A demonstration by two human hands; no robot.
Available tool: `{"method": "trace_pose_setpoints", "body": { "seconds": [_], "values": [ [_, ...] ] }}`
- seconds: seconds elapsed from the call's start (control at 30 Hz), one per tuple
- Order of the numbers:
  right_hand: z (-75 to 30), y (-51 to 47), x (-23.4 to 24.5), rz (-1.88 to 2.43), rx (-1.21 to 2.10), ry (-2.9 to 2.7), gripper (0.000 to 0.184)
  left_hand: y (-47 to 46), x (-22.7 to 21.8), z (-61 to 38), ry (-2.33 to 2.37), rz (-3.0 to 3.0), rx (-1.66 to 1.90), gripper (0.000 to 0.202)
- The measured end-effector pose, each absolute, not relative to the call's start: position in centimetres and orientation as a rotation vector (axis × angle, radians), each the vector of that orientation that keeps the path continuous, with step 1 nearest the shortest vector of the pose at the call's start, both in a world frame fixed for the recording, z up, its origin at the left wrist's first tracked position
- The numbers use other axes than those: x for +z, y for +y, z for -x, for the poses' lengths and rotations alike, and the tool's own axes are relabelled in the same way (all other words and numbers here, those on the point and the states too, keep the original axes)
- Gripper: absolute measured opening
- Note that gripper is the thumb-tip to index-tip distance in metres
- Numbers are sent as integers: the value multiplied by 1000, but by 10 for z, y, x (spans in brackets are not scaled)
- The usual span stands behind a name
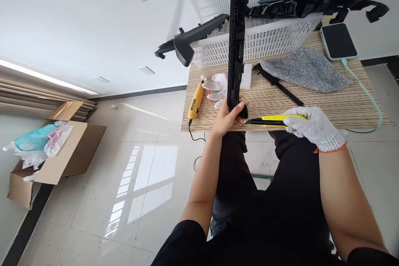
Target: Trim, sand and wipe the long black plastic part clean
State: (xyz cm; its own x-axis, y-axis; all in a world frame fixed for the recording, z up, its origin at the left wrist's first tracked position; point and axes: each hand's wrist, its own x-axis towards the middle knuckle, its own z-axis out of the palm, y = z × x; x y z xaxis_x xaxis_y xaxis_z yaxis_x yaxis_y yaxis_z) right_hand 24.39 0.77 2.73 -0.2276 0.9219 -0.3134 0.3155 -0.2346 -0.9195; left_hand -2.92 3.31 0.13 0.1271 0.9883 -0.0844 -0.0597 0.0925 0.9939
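Note:
My bare left hand (229, 114) is closed around the near end of a long black plastic trim piece (237, 45), which stretches away from me over the table and past the basket. In my right hand (311, 126), covered by a white knit glove with an orange cuff edge, is a yellow utility knife (274, 120). Its dark blade points left, and the tip is at the near end of the trim piece, close to my left fingers. Whether the blade touches the plastic I cannot tell.
A white basket (274, 41) holds several black trim pieces (305, 2) that jut over its sides. On the table (268, 102) lie a yellow corded rotary tool (196, 102), a white glove (218, 87), a grey cloth (307, 68), a thin black part (283, 87) and a phone (338, 41) on a cable.

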Motion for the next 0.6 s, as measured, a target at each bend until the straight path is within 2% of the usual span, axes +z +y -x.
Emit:
{"method": "trace_pose_setpoints", "body": {
  "seconds": [0.37, 0.6],
  "values": [
    [-237, 9, 31, 1568, 1487, -1503, 36, 33, -1, 30, 1115, -1038, 1071, 56],
    [-236, 8, 32, 1562, 1509, -1457, 32, 32, 3, 31, 1101, -1056, 1059, 52]
  ]
}}
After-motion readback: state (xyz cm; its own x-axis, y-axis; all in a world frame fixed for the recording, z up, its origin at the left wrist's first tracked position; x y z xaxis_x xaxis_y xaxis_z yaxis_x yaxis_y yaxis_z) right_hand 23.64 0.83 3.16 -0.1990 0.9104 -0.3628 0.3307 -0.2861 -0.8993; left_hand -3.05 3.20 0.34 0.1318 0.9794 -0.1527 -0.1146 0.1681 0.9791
